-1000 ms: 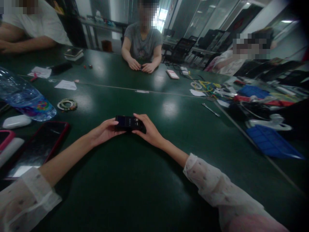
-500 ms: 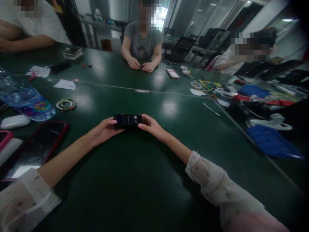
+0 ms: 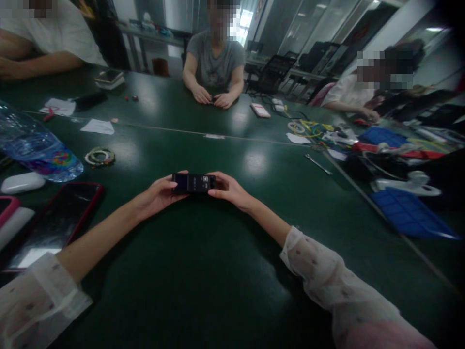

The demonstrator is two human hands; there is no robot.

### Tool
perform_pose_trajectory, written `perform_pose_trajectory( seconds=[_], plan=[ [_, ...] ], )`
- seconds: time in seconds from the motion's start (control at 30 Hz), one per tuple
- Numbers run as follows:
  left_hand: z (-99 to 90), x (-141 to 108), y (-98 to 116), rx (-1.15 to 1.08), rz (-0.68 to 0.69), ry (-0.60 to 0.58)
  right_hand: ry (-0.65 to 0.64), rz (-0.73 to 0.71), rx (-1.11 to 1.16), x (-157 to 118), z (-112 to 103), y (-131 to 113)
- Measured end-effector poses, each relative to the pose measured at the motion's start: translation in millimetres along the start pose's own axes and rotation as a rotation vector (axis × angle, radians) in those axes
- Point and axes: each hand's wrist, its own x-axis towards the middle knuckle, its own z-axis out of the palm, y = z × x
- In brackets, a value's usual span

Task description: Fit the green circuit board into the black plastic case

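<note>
Has under both hands a wide green table (image 3: 196, 271). At its far side, beyond the hands, can see a person in grey (image 3: 214, 63), with fingers close around a small dark thing. Can see also a person in white at far left (image 3: 58, 36), with forearms on the table, and another at far right (image 3: 348, 92), with one hand over the table. Well apart from the right hand, to its right, has a blue tray (image 3: 410, 211), and beyond this hand a tangle of yellow and white cables (image 3: 305, 128). Left of the left hand, has a clear bottle (image 3: 39, 145) and, nearer to the left forearm, a red-edged phone (image 3: 58, 218). With the left hand (image 3: 156, 196), pinches the left end of a black device (image 3: 192, 183), thumb on its front. With the right hand (image 3: 232, 191), pinches the right end in the same way. So holds the device between both hands, in front of the body; cannot tell if touching the table. Beyond and right of the right hand, has a wrench (image 3: 318, 165); beyond and left of the left hand, bracelets (image 3: 100, 156).
</note>
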Motion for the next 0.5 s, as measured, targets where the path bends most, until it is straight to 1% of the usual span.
perform_pose_trajectory(
  seconds=[0.33,0.5],
  plan=[
    [-2.3,-0.4,1.7,-0.051,-0.03,-0.001,0.006,0.003,-0.014,1.2,1.9,3.9],
    [-3.4,0.2,0.7,-0.05,-0.02,-0.018,0.035,0.03,-0.152,0.7,2.8,6.1]
  ],
)
